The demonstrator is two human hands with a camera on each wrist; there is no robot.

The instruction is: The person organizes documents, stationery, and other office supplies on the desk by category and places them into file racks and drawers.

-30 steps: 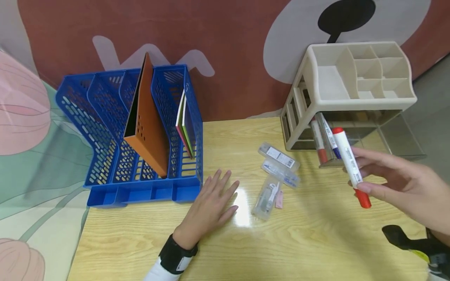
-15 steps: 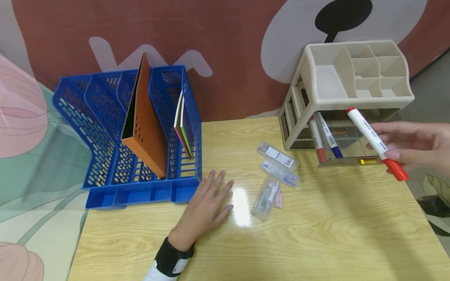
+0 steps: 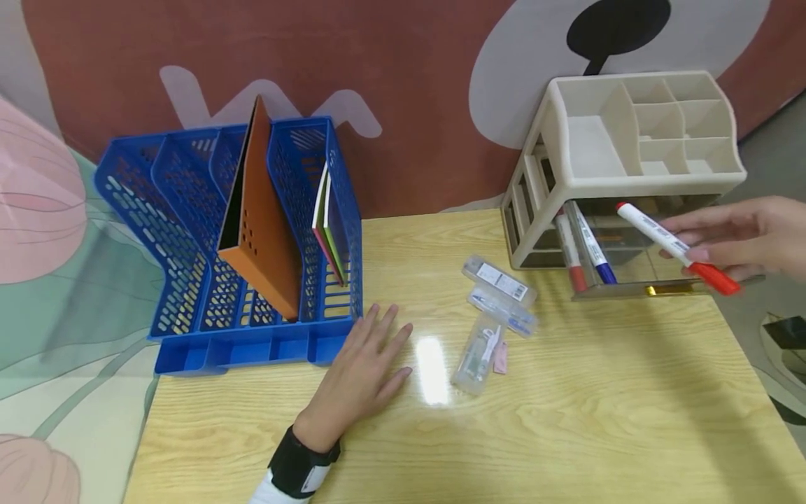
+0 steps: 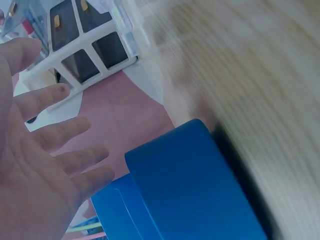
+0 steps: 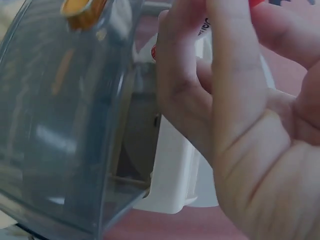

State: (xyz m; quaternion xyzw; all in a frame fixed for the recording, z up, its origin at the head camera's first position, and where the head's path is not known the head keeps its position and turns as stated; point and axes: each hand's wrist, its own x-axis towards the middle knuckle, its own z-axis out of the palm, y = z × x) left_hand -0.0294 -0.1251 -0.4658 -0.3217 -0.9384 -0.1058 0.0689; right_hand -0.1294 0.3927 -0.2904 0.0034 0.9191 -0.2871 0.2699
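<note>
My right hand pinches a white marker with red ends, tilted over the pulled-out clear drawer. Inside that drawer, at its left side, lie a marker with a blue cap and another with a red cap. In the right wrist view the fingers hide most of the held marker, and the drawer's gold handle shows at upper left. Fingers spread, my left hand is at the tabletop beside the blue file rack and holds nothing.
The cream desk organizer with its compartmented top stands at the back right. Several clear plastic cases and a small pink piece lie mid-table. An orange binder and thin notebooks stand in the rack.
My right hand has carried the marker rightward and up over the open drawer, turning it flatter. My left hand has slid slightly toward the left.
</note>
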